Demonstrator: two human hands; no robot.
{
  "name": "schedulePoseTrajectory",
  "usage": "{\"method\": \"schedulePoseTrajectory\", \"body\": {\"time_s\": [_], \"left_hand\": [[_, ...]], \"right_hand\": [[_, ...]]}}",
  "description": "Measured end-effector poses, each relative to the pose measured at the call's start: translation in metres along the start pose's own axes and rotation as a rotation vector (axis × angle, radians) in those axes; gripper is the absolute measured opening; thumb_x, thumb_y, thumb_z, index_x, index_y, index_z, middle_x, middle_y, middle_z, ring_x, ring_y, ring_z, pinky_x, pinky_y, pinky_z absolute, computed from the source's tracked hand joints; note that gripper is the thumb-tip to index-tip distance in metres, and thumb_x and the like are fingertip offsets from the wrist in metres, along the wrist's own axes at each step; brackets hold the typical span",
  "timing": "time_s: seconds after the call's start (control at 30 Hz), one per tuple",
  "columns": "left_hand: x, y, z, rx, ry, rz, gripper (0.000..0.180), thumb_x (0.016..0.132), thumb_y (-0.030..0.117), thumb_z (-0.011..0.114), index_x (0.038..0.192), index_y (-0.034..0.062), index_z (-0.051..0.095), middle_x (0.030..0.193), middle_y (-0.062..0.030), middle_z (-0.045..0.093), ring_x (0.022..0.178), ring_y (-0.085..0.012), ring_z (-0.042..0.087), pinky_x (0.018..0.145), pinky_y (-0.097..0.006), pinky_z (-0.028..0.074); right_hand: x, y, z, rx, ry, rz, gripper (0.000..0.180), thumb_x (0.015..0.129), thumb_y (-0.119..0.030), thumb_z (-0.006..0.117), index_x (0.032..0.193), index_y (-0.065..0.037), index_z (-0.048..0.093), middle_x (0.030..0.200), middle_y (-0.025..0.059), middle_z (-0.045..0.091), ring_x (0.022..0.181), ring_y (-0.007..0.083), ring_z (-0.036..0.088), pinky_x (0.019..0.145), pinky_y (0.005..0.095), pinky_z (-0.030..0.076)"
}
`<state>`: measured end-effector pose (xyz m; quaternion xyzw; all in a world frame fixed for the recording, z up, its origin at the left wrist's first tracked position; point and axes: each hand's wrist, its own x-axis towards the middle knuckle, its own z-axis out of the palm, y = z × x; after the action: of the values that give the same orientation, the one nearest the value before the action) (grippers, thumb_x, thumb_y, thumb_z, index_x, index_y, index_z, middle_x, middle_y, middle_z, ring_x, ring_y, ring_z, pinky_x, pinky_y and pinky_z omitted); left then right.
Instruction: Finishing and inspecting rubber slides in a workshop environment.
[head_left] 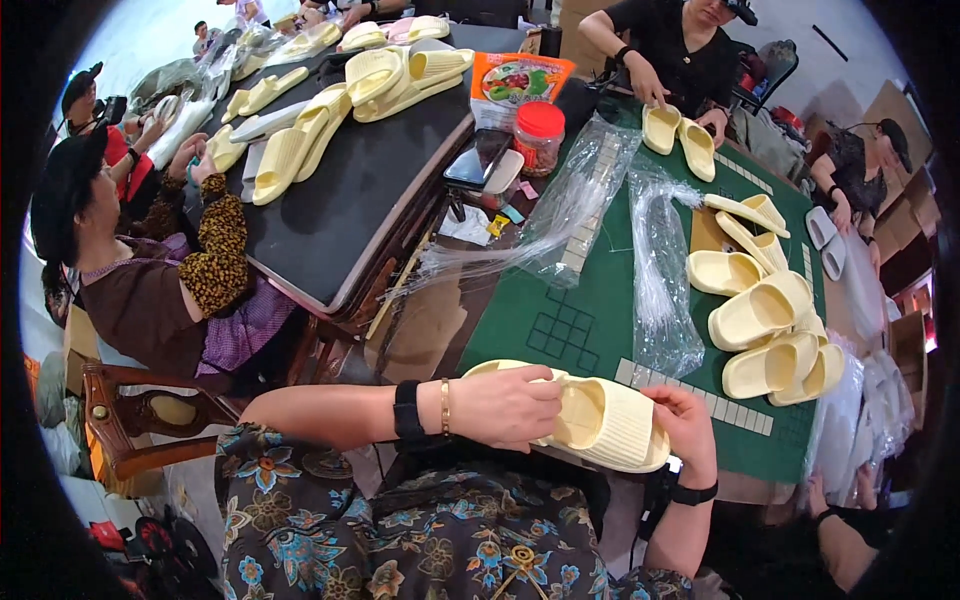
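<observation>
A pale yellow slipper (612, 428) with a ribbed strap lies across the near edge of the green table, its toe end to the right. My right hand (688, 428) grips that toe end, thumb and fingers round its side. Over the heel part is my left hand (515, 405), its fingers curled in at the strap opening; what the fingertips pinch is hard to see. More pale yellow sole shows behind my left hand; whether it belongs to a second slipper I cannot tell.
Several yellow slippers (765, 310) are piled on the right of the green table (510, 325). Clear plastic bags of thin strands (665, 290), a red-lidded jar (538, 135) and a phone (478, 158) lie beyond. Co-workers handle slippers opposite and at the black table (310, 235).
</observation>
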<state>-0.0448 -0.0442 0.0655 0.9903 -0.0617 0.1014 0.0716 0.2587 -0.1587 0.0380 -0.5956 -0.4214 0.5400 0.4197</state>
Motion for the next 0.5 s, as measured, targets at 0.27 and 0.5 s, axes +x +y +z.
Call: {"method": "schedulePoseTrajectory", "body": {"time_s": [0.27, 0.5], "left_hand": [[-0.005, 0.009, -0.002, -0.094, 0.004, 0.052, 0.030, 0.077, 0.040, 0.068, 0.080, 0.0110, 0.060, 0.084, -0.0028, 0.057, 0.095, -0.0219, 0.052, 0.092, -0.038, 0.040], [-0.019, 0.018, -0.005, -0.092, 0.030, -0.022, 0.025, 0.084, 0.032, 0.063, 0.078, 0.0119, 0.048, 0.073, -0.0012, 0.052, 0.079, -0.0212, 0.055, 0.085, -0.037, 0.044]], "right_hand": [[-0.003, -0.002, 0.003, -0.032, -0.028, 0.015, 0.023, 0.088, 0.003, 0.057, 0.109, 0.007, 0.065, 0.094, 0.0087, 0.070, 0.084, 0.0118, 0.066, 0.075, 0.0246, 0.053], [-0.012, 0.009, -0.026, -0.077, 0.119, -0.023, 0.023, 0.089, 0.002, 0.057, 0.108, 0.005, 0.067, 0.093, 0.0078, 0.071, 0.081, 0.0110, 0.065, 0.075, 0.0246, 0.052]]}}
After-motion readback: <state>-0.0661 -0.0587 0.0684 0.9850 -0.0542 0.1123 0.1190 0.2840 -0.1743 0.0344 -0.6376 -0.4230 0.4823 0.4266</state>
